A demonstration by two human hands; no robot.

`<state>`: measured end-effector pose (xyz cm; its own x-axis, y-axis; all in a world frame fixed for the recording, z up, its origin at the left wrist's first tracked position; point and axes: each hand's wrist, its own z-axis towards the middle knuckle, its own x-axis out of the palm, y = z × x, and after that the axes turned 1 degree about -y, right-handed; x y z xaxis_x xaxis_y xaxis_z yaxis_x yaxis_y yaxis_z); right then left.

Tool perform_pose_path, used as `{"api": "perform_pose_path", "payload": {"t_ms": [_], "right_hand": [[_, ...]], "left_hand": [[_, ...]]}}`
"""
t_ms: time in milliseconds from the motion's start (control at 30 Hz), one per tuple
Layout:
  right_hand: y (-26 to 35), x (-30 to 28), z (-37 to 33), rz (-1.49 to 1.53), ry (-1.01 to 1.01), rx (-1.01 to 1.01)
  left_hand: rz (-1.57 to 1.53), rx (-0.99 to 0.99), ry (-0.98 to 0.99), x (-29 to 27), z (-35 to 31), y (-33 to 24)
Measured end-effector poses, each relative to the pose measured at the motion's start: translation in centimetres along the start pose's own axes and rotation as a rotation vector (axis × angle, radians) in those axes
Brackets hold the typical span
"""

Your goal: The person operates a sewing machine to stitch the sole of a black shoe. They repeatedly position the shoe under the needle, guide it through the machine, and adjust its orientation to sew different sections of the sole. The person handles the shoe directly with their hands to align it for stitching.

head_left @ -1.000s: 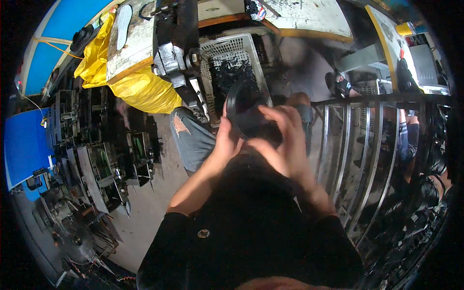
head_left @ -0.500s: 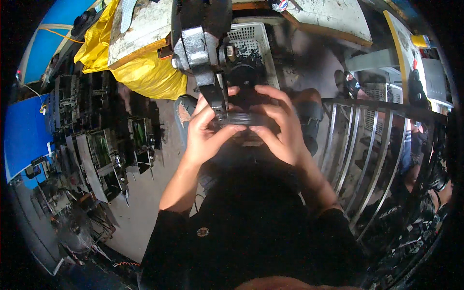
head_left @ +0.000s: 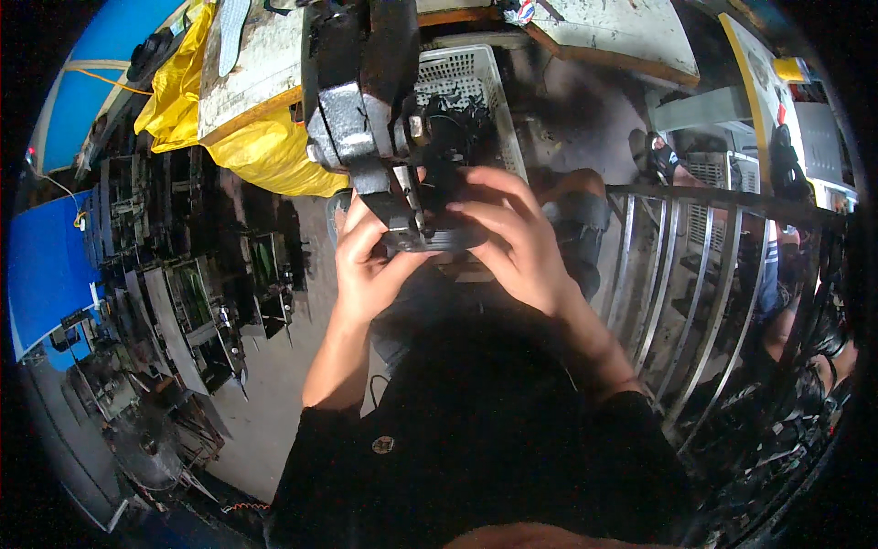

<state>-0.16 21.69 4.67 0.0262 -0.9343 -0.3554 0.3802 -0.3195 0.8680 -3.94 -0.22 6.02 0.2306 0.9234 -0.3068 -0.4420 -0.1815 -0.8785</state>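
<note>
A dark machine head (head_left: 361,119) with a worn metal front reaches in from the top, its narrow foot ending between my hands. Against that foot is a black piece with a ridged edge (head_left: 453,240), whose kind I cannot make out. My left hand (head_left: 366,261) grips its left end, fingers bent beside the foot and thumb along the near edge. On the other end, my right hand (head_left: 517,238) curls its fingers over the far side with the thumb near the close edge. The machine hides part of my left fingers and of the piece.
Behind the machine stands a white plastic basket (head_left: 498,101) with black scraps. A worn white table (head_left: 251,82) with a yellow bag (head_left: 265,160) lies left of it. A metal rail rack (head_left: 677,293) stands right; dark metal frames (head_left: 187,302) crowd the left. Another person's leg (head_left: 782,334) shows far right.
My hands and the black piece have shifted slightly left, as has the machine head in the picture. The right thumb sits less plainly in sight; both hands keep their hold.
</note>
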Motion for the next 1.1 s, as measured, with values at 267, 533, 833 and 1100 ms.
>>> {"api": "perform_pose_path", "payload": {"t_ms": [267,533,833,1100], "right_hand": [[0.2,0.3,0.7,0.009,-0.008,0.015],[0.8,-0.6,0.7,-0.069,0.021,0.004],[2.0,-1.4,1.3,-0.108,0.050,0.017],[2.3,-1.1,1.7,-0.109,0.025,-0.007]], "left_hand": [[-0.140,-0.185,-0.140,0.5,-1.2,0.6],[-0.107,-0.135,-0.068,0.5,-0.8,0.2],[-0.192,-0.215,-0.145,1.1,-1.4,0.8],[-0.147,-0.231,-0.150,0.7,-1.9,1.3]]}}
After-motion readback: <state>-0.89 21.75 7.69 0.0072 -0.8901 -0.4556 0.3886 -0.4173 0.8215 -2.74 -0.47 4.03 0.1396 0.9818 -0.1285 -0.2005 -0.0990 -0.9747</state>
